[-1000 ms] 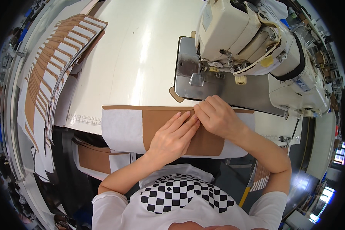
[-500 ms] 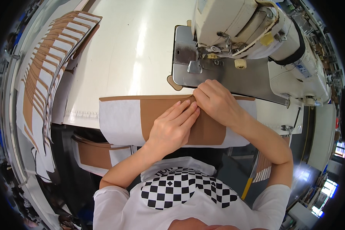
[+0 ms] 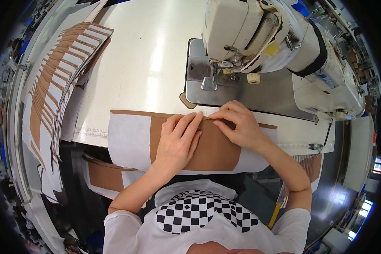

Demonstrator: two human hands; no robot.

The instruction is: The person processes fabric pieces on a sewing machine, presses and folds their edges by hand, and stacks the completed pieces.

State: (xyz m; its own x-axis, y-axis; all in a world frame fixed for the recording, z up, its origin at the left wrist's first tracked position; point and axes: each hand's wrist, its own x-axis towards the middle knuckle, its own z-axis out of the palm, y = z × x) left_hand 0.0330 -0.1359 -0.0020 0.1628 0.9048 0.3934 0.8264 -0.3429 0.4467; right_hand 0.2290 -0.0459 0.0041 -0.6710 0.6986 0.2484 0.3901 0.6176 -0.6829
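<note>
A brown panel (image 3: 218, 148) with white backing at both sides lies along the near edge of the sewing table, its far edge folded into a narrow brown strip. My left hand (image 3: 176, 137) rests on the panel left of its middle, fingers stretched out with their tips on the folded strip and the thumb apart. My right hand (image 3: 240, 129) is just to the right, fingers bent and pinching the same edge between thumb and forefinger. Only a small gap separates the two hands' fingertips. Beyond them stands a white sewing machine (image 3: 237, 34), its presser foot over a metal plate (image 3: 249, 95).
Several similar brown-and-white panels (image 3: 57, 80) overlap in a fanned stack at the left. Another brown piece (image 3: 106, 174) hangs below the table's near edge on the left. A small tan piece (image 3: 187, 100) sits by the metal plate's corner. Striped pieces (image 3: 307, 163) lie at lower right.
My left hand's fingertips have moved left and up onto the folded edge, with the thumb now spread. The right hand has loosened from its tighter fist. The whole view has shifted slightly.
</note>
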